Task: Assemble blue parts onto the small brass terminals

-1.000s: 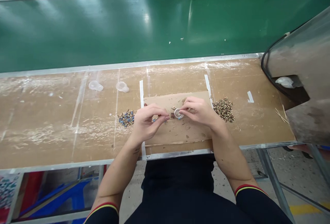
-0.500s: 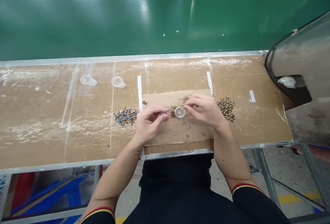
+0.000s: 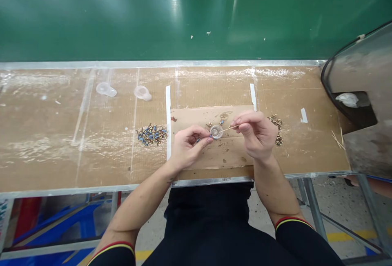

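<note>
My left hand [image 3: 191,145] is closed in a pinch beside a small clear cup [image 3: 221,135]. A tiny part with a blue end [image 3: 211,136] shows at its fingertips; the rest is covered by the fingers. Between the thumb and fingers of my right hand [image 3: 259,135] is a thin wooden stick [image 3: 229,128], which points left with its tip at the cup. A brass-coloured piece [image 3: 209,124] and a blue-ended piece [image 3: 222,122] lie near the cup on a cardboard sheet [image 3: 196,162].
To the left is a pile of blue and brass-coloured parts [image 3: 152,135]. A brass-coloured pile [image 3: 279,124] lies partly behind my right hand. Two translucent plastic pieces [image 3: 106,90] sit farther left. Loose sticks [image 3: 338,140] rest near the grey housing [image 3: 361,147] at right.
My right hand has drawn back to the right, and the stick now shows clearly. My left hand has come rightward, close to the cup. A blue-ended piece is now visible above the cup.
</note>
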The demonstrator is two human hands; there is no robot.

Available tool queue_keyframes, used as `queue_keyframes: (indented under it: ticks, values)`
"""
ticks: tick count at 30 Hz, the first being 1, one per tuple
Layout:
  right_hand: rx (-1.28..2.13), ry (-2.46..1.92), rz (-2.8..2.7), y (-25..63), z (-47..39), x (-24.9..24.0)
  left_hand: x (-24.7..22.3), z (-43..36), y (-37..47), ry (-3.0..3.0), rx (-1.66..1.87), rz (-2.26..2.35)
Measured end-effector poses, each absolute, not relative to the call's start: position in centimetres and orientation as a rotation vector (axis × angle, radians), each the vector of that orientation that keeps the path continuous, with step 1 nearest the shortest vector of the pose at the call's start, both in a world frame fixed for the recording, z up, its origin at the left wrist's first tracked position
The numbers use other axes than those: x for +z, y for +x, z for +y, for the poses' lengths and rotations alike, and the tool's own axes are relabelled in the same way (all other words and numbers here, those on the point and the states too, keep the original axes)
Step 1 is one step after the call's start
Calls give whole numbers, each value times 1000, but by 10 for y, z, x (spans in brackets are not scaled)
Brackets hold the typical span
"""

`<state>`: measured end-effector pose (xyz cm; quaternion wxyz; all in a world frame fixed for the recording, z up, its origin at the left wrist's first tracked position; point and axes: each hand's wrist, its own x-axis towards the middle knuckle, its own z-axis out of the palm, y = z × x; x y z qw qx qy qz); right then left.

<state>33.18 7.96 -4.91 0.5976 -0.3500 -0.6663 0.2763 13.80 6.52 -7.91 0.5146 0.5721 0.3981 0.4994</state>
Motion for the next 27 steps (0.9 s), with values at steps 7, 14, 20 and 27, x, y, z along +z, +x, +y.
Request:
queue_keyframes:
  ticks: [7, 14, 20, 27]
  values:
    - [655, -759, -1528, 328, 77, -51, -74, 69, 140, 1367, 1269, 858]
    - [654, -757, -1546, 325, 76, -53, -74, 67, 141, 1349, 1232, 897]
    - [637, -764, -1547, 326, 77, -54, -74, 65, 140, 1278, 1170, 962]
    - [598, -779, -1561, 324, 76, -53, -75, 64, 140, 1212, 1168, 966]
